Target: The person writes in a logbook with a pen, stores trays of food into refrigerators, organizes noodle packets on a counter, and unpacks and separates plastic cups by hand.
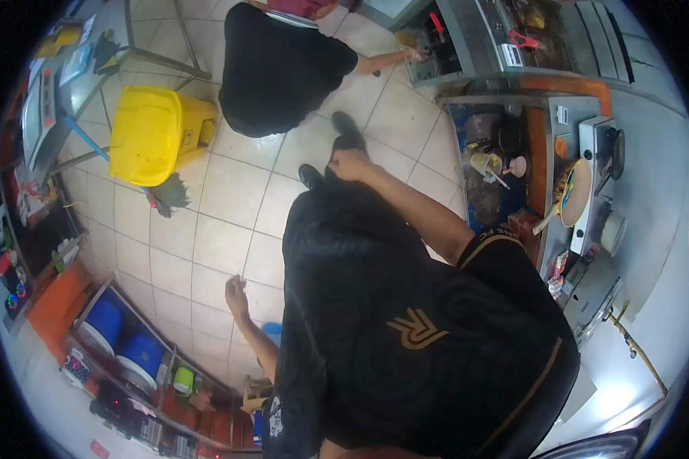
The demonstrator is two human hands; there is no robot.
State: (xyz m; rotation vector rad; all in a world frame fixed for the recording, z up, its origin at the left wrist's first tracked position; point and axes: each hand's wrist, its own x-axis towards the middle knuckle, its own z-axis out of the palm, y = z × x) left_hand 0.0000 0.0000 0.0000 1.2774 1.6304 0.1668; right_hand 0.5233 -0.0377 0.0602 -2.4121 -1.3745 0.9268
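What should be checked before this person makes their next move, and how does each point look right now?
1. Left hand free: ok, nothing visible in it.
2. Right hand free: cannot tell, its fingers are curled in.
3. Room straight ahead: not ok, a co-worker is close in front.
4. Open way front-left: not ok, the yellow bin and a mop or broom are there.
5. Pan handle turned from the aisle: not ok.
6. Stove off: cannot tell.

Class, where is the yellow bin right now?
In the head view, the yellow bin stands on the tiled floor at upper left, just left of the co-worker in the black top.
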